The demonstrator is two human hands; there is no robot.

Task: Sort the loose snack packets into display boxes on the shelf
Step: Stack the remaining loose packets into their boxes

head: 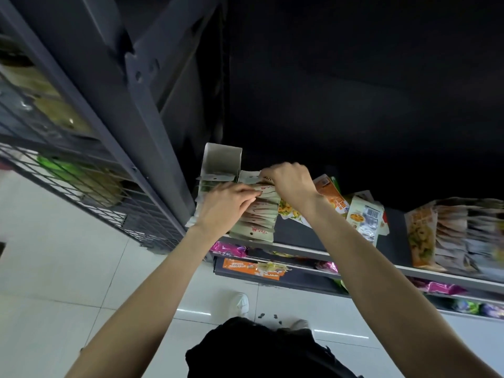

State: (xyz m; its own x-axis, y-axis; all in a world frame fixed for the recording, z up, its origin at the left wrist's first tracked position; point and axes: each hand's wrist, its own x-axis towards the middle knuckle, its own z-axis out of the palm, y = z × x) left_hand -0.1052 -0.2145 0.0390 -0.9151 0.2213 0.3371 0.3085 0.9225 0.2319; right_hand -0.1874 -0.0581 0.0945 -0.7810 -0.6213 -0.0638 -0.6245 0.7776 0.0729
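Tucking beige paper snack packets [257, 214] into open grey cardboard display box [222, 162] at shelf's left end; my left hand [226, 207] presses row with loosely bent fingers, right hand [290, 182] pinches one packet. Orange-yellow loose packets [331, 199] beside box remain unsorted.

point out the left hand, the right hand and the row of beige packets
left hand [227, 207], head view, back of the hand
right hand [290, 181], head view, knuckles
row of beige packets [259, 223], head view, packet tops near the front
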